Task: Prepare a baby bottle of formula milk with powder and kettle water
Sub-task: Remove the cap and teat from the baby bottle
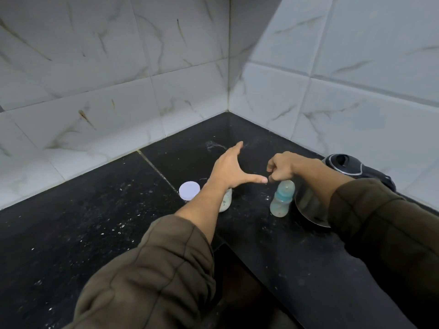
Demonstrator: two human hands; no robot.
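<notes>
A baby bottle (282, 198) with a teal collar and clear cap stands upright on the black counter (95, 222). My right hand (281, 167) hovers just above its top, fingers curled, holding nothing that I can see. My left hand (231, 169) is stretched flat above the counter, thumb pointing right toward the right hand. Under my left wrist stands a small pale jar (225, 201), mostly hidden by the forearm. Its white round lid (189, 190) lies flat on the counter just left of it. A steel kettle (313, 205) with a black lid and handle (344, 166) stands right of the bottle, partly behind my right arm.
The counter forms a corner against white marble-pattern wall tiles (118, 79). A wet smear (213, 145) marks the counter near the back corner. The counter's inner front edge (228, 245) drops away between my arms.
</notes>
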